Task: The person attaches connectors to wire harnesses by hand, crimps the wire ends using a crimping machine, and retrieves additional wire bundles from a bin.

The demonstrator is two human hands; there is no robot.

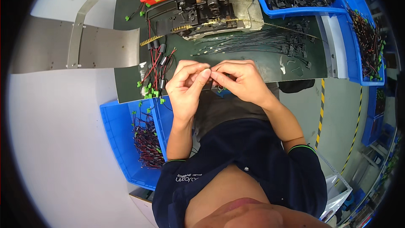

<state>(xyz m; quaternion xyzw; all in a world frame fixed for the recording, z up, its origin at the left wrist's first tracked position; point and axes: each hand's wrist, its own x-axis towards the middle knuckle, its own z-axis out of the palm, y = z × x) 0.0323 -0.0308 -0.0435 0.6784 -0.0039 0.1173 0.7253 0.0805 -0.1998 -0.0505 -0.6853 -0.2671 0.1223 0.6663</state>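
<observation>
My left hand (185, 83) and my right hand (241, 79) meet fingertip to fingertip just over the near edge of the dark green bench top (270, 68). Thumbs and index fingers of both are pinched together. Whatever they pinch is too small and too covered by the fingers to name. Left of my hands lies a loose bundle of red and black wire leads (158, 59) with black cylinders and green connectors (148, 89). Beyond my right hand, many thin black cables (257, 42) with black plugs are spread across the bench.
A metal press machine (209, 10) stands at the back, fed by a brass-coloured terminal strip (148, 41). A metal guide plate (105, 46) juts in from the left. Blue bins hold black parts (270, 13) at far right and wire leads (116, 143) at near left.
</observation>
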